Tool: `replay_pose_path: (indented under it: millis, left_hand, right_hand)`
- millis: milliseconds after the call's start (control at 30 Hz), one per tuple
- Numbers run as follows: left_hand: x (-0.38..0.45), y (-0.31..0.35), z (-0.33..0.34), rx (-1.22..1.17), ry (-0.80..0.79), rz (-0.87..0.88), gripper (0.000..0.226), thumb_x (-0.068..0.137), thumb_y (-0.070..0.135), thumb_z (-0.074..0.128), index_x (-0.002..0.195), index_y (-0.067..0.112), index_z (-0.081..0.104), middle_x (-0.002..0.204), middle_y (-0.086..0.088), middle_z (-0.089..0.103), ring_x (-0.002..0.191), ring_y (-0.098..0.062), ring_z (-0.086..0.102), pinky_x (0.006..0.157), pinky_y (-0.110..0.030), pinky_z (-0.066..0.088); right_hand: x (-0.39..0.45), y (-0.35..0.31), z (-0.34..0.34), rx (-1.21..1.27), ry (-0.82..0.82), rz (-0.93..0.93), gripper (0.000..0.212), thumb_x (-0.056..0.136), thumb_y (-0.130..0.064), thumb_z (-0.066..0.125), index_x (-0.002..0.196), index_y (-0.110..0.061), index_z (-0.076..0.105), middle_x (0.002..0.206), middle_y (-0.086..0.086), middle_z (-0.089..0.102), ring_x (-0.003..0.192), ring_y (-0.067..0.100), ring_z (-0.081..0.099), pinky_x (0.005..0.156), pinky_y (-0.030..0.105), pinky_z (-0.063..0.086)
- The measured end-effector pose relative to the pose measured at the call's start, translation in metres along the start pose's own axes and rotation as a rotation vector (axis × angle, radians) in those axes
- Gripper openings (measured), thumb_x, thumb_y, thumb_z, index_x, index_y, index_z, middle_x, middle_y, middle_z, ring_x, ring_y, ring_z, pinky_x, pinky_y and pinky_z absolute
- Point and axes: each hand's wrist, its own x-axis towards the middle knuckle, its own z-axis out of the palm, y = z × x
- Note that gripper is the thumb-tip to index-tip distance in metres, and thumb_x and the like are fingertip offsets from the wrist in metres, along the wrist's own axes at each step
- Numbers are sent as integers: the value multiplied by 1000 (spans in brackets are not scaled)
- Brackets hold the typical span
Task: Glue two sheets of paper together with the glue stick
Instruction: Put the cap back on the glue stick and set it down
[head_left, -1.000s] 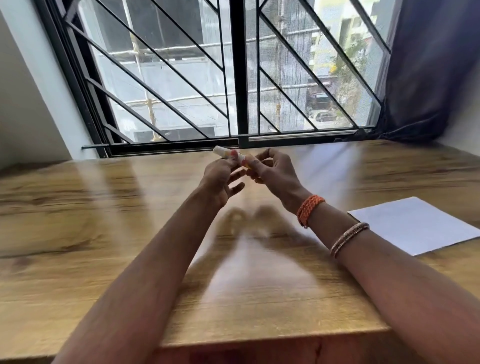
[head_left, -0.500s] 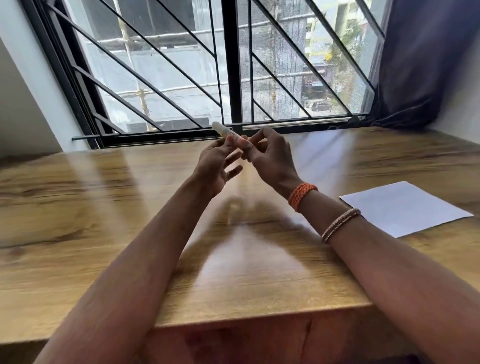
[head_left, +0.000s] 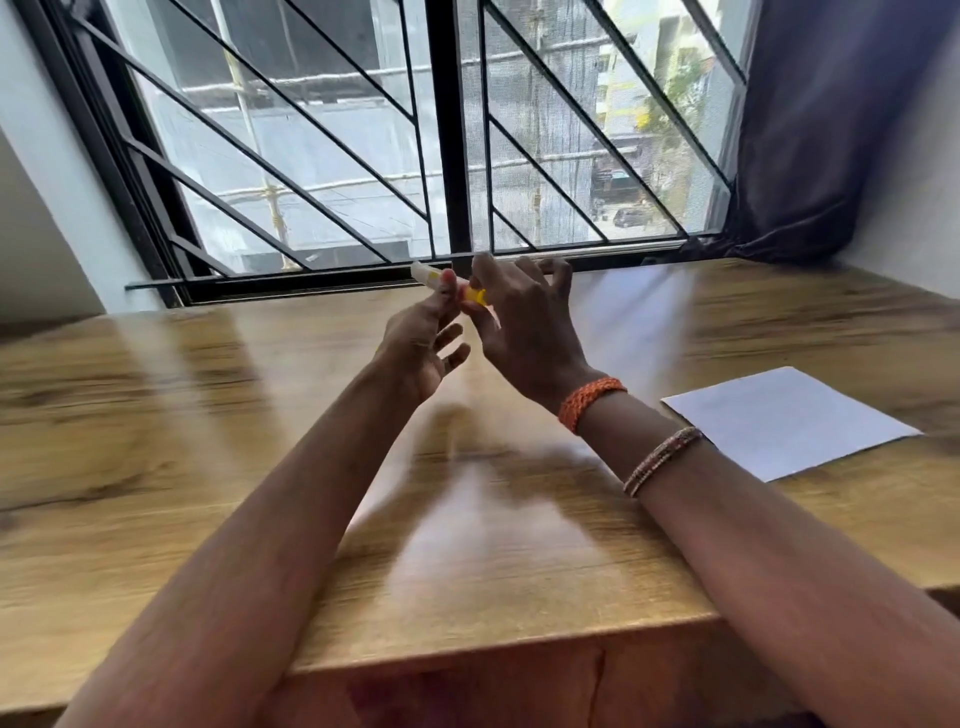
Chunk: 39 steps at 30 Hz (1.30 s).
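Note:
Both of my hands are raised above the wooden table (head_left: 156, 467), near the window. My left hand (head_left: 423, 345) pinches the white end of the glue stick (head_left: 434, 278) between thumb and fingertips, its lower fingers spread. My right hand (head_left: 524, 325) grips the stick's yellow end (head_left: 477, 296) with thumb and forefinger. The stick lies roughly level between the two hands, white end pointing left. White paper (head_left: 784, 421) lies flat on the table at the right, apart from both hands. I cannot tell whether it is one sheet or a stack.
A barred window (head_left: 447, 156) runs along the table's far edge. A dark blue curtain (head_left: 821, 130) hangs at the back right corner. White walls stand at the left and right. The table's front edge (head_left: 467, 644) is close to me.
Both hands kept hold of the glue stick. The yellow end now shows between the hands, and the right fingers have shifted around it. The camera view has tilted slightly.

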Motion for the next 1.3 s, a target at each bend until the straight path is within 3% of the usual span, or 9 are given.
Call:
replay_pose_path:
  millis: [233, 367, 467, 600, 733, 900, 1067, 1167, 1300]
  left_hand:
    - [3, 1, -4, 17, -12, 37, 21, 90, 39, 55, 78, 23, 57, 80, 9, 60, 77, -4, 55, 64, -24, 43]
    - [3, -2, -4, 21, -23, 27, 20, 90, 40, 55, 79, 23, 57, 80, 9, 61, 75, -4, 57, 61, -23, 45]
    - [1, -1, -6, 50, -33, 27, 23, 88, 46, 54, 83, 24, 60, 90, 7, 68, 81, -6, 63, 64, -25, 49]
    - [-2, 5, -7, 79, 8, -23, 20, 89, 36, 52, 75, 24, 58, 57, 14, 66, 73, -5, 60, 62, -24, 47]
    - [-4, 7, -6, 50, -25, -68, 23, 88, 44, 54, 77, 24, 58, 75, 9, 64, 80, -7, 58, 66, -25, 47]
    - [-2, 6, -8, -20, -54, -47, 20, 87, 39, 60, 79, 20, 58, 80, 3, 68, 91, -12, 61, 69, -24, 57]
    - [-3, 10, -10, 90, 22, -88, 16, 88, 33, 57, 77, 22, 60, 73, 7, 65, 94, -11, 59, 62, -23, 53]
    - [-5, 12, -11, 137, 43, -135, 22, 86, 40, 59, 80, 19, 62, 83, 4, 63, 108, -13, 55, 66, -25, 52]
    - [-6, 11, -10, 105, 11, -119, 29, 87, 45, 56, 71, 21, 59, 71, 7, 64, 92, -8, 56, 70, -24, 48]
  right_hand:
    - [2, -9, -1, 756, -242, 617, 19, 89, -27, 62, 86, -14, 50, 70, 1, 65, 62, 17, 63, 61, 35, 50]
    - [5, -16, -7, 1166, -307, 1027, 10, 92, -20, 57, 93, -12, 50, 79, 10, 64, 63, 14, 58, 62, 29, 48]
    - [2, -16, -4, 760, -158, 681, 12, 89, -21, 60, 85, -14, 51, 75, 6, 65, 65, 21, 61, 68, 38, 48]
    - [-3, -18, -1, 77, -40, 94, 18, 75, -11, 62, 88, -22, 57, 72, -5, 60, 74, 24, 58, 77, 41, 26]
    - [-5, -20, -3, 153, -45, 196, 16, 75, -17, 62, 90, -22, 58, 75, -8, 58, 76, 21, 59, 76, 38, 24]
    - [-2, -14, 0, 683, -195, 573, 20, 82, -36, 63, 85, -21, 50, 68, -3, 65, 66, 20, 64, 77, 45, 47]
    - [-5, -6, 0, -44, -84, -96, 24, 76, -6, 61, 98, -17, 59, 69, -5, 64, 75, 26, 61, 84, 40, 23]
    - [-5, -6, 2, -174, -49, -177, 34, 70, -3, 63, 100, -19, 63, 73, -5, 66, 80, 22, 61, 89, 41, 23]
    - [-5, -11, -1, 528, -156, 374, 22, 78, -17, 73, 91, -11, 56, 73, 2, 65, 62, 18, 58, 69, 37, 47]
